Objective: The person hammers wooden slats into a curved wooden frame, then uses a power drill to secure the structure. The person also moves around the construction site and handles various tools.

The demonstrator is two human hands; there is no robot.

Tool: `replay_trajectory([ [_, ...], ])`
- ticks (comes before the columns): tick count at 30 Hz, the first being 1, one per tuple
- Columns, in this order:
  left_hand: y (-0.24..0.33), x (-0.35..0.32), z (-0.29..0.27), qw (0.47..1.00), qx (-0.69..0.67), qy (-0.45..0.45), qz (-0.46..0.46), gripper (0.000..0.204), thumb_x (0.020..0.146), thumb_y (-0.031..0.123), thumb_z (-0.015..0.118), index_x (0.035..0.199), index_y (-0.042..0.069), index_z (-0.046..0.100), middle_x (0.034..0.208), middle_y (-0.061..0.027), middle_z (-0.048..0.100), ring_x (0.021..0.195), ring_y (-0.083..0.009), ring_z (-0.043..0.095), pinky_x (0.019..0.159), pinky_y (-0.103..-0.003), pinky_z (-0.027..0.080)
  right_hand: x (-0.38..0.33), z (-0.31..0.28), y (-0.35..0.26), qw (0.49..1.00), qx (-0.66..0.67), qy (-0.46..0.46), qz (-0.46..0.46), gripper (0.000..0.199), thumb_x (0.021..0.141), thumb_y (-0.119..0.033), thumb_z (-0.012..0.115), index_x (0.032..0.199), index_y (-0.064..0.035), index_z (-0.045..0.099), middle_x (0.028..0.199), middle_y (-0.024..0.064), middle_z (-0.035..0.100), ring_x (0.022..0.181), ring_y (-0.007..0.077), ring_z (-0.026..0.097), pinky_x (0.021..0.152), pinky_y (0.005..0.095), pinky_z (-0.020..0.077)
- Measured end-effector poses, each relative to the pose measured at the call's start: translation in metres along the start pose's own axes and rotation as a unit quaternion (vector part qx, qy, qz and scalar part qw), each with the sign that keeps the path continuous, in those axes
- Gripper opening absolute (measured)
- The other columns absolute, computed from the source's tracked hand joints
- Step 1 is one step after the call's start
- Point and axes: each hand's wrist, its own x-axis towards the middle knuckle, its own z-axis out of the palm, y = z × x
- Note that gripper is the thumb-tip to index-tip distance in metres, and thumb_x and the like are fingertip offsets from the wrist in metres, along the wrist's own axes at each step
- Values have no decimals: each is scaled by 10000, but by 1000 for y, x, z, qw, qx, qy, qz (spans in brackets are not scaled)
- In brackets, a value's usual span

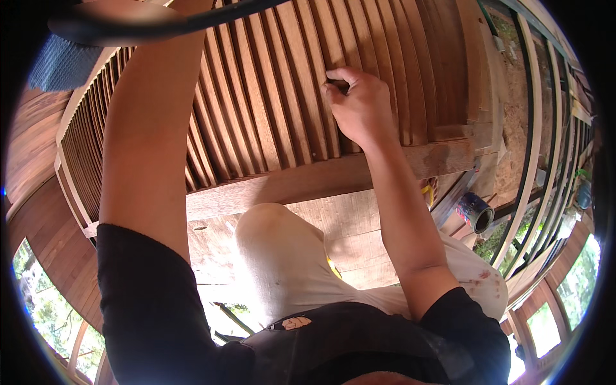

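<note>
Slats (282, 96) | beneath right hand (366, 106) | fingers curled, pinch unclear | left hand: cannot tell

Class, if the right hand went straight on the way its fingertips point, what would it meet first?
The right hand would likely first meet the wooden slat just to its left, though this view leaves depth unclear.

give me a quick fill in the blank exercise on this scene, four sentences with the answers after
1. The right grip is over a slatted panel made of ____.
2. The person's shirt is mainly ____ in colour.
3. The pale trousers bear reddish stains on the person's ____ leg.
4. A blue textured thing shows toward the upper ____ of the picture.

Missing words: wood; black; right; left
</note>
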Motion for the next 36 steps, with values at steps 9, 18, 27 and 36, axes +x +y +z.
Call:
replay_trajectory([
  [9,-2,-4,2,1000,-12,5,11,828,843,632,667,1529,247,407,1518,-166,448,1400,-381,415,1136,-597,313,1,-4,-2,1000,4,-12,5,255,916,-140,718,1145,-28,724,967,149,759,787,184,727,737,306,566],
  [18,-2,-6,6,1000,-23,6,18,817,850,610,669,1529,239,407,1508,-173,457,1388,-386,427,1134,-574,326,-2,-6,-2,994,-91,-26,-54,297,878,-121,755,1156,-37,691,931,108,746,714,195,701,685,336,562],
  [27,-5,-7,10,999,-27,7,23,806,858,589,672,1530,231,407,1498,-181,466,1375,-391,440,1131,-551,340,-1,-2,5,999,-8,-22,-29,268,882,-112,757,1126,-27,685,884,79,725,735,153,677,665,312,540],
  [36,-5,-2,7,999,-29,10,28,796,866,568,674,1531,223,407,1488,-188,476,1363,-396,452,1128,-527,353,-5,-7,-3,998,-27,-51,-2,275,880,-98,680,1141,-13,663,959,144,738,881,313,719,797,413,568],
])
